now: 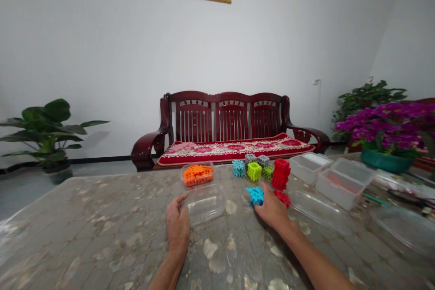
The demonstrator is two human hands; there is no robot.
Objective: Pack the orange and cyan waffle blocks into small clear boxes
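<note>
My left hand [178, 222] is at the left side of a clear plastic container [205, 210], its fingers curled against the rim. The container stands on the table with nothing visible inside. My right hand [274, 208] closes on blue interlocking plastic pieces [255, 195], thumb and forefinger at their right side; part of them is hidden. Just beyond it stands a tall red block of such pieces [281, 174], with more red pieces [282, 197] lying in front. Behind are a lime-green cube [254, 171], a light-blue cube [238, 168] and grey cubes [250, 159].
A clear container of orange pieces [198, 174] sits behind the left container. To the right lie a clear lid [321, 210], white plastic boxes [340, 188] and another clear tray [404, 229]. Purple flowers in a green pot [387, 159] stand at the far right. A wooden sofa [231, 118] is beyond the table.
</note>
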